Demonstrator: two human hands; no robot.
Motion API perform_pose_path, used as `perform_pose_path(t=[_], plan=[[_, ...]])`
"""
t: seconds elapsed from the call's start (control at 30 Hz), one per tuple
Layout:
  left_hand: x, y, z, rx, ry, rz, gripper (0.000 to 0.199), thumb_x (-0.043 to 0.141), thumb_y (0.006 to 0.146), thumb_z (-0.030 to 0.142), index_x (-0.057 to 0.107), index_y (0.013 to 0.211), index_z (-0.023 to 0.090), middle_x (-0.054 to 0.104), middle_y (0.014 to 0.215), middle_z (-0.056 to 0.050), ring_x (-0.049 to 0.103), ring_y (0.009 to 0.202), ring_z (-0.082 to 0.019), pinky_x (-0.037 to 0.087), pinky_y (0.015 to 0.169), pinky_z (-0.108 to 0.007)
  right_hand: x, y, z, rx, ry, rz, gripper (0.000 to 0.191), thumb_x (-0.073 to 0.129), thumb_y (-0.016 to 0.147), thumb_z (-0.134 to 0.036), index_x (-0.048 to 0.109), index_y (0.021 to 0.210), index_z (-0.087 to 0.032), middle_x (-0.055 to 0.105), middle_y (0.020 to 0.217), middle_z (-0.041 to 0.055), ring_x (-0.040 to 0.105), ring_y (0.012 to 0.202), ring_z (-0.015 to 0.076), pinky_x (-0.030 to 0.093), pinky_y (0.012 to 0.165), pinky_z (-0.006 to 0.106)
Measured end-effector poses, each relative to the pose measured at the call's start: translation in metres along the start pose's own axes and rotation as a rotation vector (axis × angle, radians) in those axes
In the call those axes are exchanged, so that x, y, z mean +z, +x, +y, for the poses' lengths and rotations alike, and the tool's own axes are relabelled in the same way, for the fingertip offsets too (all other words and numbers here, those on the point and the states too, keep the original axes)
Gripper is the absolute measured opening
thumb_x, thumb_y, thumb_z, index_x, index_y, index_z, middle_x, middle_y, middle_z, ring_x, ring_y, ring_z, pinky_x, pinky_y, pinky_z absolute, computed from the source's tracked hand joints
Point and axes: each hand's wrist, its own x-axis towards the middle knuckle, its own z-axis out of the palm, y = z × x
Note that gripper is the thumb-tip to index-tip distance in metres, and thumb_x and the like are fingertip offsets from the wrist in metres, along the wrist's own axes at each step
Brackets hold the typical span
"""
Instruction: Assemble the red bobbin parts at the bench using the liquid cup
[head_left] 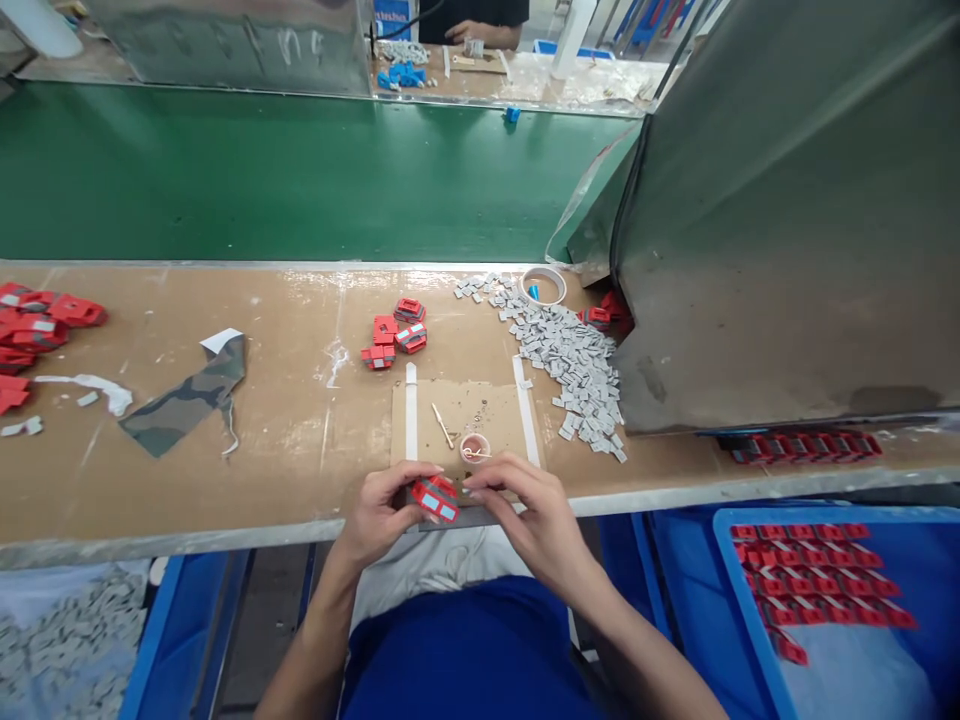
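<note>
Near the table's front edge, my left hand (pixel 390 510) grips a red toy part (pixel 436 497) with light windows and a grey stripe. My right hand (pixel 525 495) is just right of that part, its thumb and fingertips pinched together; whatever lies between them is too small to name. Beyond the hands, a small round cup (pixel 475 448) with a thin stick in it stands on a taped cardboard sheet (pixel 495 400). A pointed white stick (pixel 442 425) lies left of the cup. Several red parts (pixel 385 330) sit behind the sheet.
Small grey pieces (pixel 574 365) are heaped at the right, beside a tape roll (pixel 543 286). Camouflage cloth (pixel 187 400) and more red parts (pixel 37 330) lie left. A metal housing (pixel 787 250) stands right, above a blue tray (pixel 765 660). Across the green belt (pixel 300 180) is another person's hand (pixel 472 32).
</note>
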Motion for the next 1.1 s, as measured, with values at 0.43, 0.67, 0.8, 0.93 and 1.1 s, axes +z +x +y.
perform_pose_path(t=[0.43,0.67,0.8,0.93,1.1], plan=[[-0.001,-0.001,-0.002,0.033,0.112,-0.036,0.028,0.083,0.083,0.034,0.080,0.108,0.021,0.083,0.104,-0.010,0.078,0.086,-0.021,0.061,0.078,-0.028,0.010,0.012,0.005,0.072,-0.106,-0.196,0.018,0.062,0.096,-0.009,0.061,0.081,-0.019,0.065,0.079,0.0000,0.060,0.074,0.0141,0.041,0.067,0.024],[-0.003,0.001,0.001,0.017,0.123,-0.072,0.027,0.083,0.083,0.033,0.080,0.105,0.018,0.082,0.097,-0.010,0.077,0.083,-0.020,0.060,0.075,-0.027,0.013,0.011,0.002,0.049,-0.145,-0.232,0.025,0.055,0.100,-0.011,0.058,0.076,-0.018,0.055,0.079,0.0005,0.054,0.073,0.0141,0.038,0.066,0.024],[-0.005,0.002,0.005,0.002,0.102,-0.083,0.028,0.084,0.082,0.037,0.081,0.104,0.018,0.082,0.091,-0.010,0.077,0.081,-0.021,0.061,0.077,-0.029,0.013,0.012,0.003,0.122,-0.005,-0.203,0.017,0.062,0.096,-0.011,0.064,0.080,-0.018,0.063,0.078,0.0004,0.058,0.073,0.0144,0.041,0.067,0.024],[-0.004,0.003,0.008,0.005,0.084,-0.090,0.031,0.082,0.084,0.042,0.081,0.102,0.017,0.082,0.088,-0.010,0.076,0.077,-0.020,0.060,0.073,-0.028,0.014,0.011,0.006,0.162,0.028,-0.177,0.015,0.063,0.096,-0.015,0.068,0.082,-0.018,0.065,0.078,0.0015,0.060,0.073,0.0153,0.043,0.066,0.025],[-0.002,0.002,0.008,0.010,0.163,-0.077,0.033,0.084,0.082,0.042,0.081,0.102,0.016,0.081,0.085,-0.009,0.074,0.072,-0.019,0.057,0.068,-0.026,0.024,-0.001,0.003,0.125,-0.121,-0.090,0.021,0.056,0.099,-0.016,0.063,0.080,-0.020,0.060,0.078,0.0021,0.058,0.071,0.0156,0.043,0.064,0.026]])
